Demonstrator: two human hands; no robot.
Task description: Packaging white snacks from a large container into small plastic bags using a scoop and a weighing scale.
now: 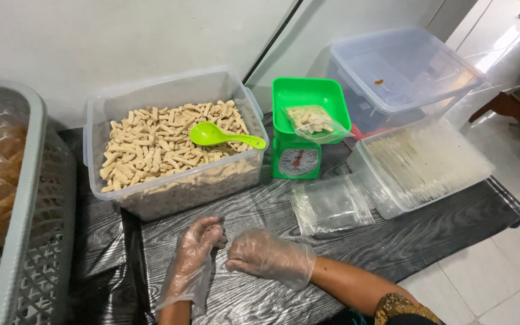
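Both the left hand [195, 256] and the right hand [270, 256] wore thin, clear, wrinkled plastic gloves, and the right arm had a dark sleeve [401, 308] with a golden patterned edge.

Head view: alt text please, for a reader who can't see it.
Two gloved hands, left hand and right hand, rest on a dark table before a clear tub of beige snack sticks with a green scoop. A green scale holds a filled bag.
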